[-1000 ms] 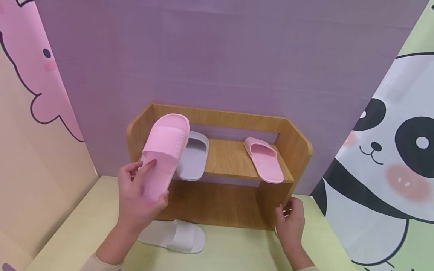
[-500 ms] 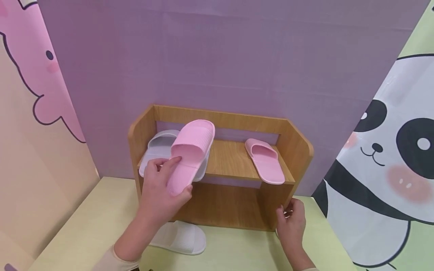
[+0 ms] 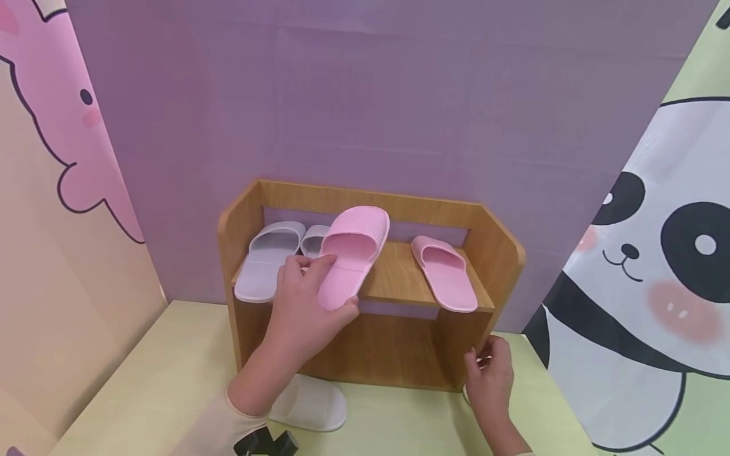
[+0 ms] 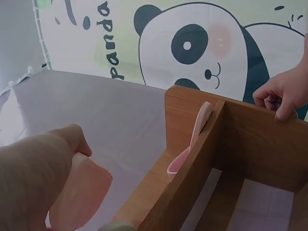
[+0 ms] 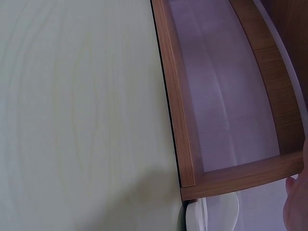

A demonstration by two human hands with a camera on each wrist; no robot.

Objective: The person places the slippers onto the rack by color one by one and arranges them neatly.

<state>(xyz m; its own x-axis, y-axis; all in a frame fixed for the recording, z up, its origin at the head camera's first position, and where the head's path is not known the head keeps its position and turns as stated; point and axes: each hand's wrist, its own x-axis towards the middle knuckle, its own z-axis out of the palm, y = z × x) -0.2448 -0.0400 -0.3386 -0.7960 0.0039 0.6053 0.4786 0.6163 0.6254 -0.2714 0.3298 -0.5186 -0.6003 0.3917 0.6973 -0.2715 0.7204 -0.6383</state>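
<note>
My left hand holds a pink slipper by its heel end, thumb on one side and fingers on the other. The slipper points toe-up, tilted, overlapping the upper shelf of a small wooden shoe rack. Two pale lilac slippers stand at that shelf's left: one in plain sight, the other mostly hidden behind my hand and the held slipper. Another pink slipper lies at the shelf's right end. My right hand grips the front edge of the rack's right side panel.
A white slipper lies on the pale table in front of the rack, partly behind my left forearm. A white curved thing shows beside the rack's right panel. A purple backdrop stands close behind.
My left hand has carried the pink slipper rightward, from the rack's left end past the lilac slippers toward the middle of the upper shelf. The right hand has kept its place.
</note>
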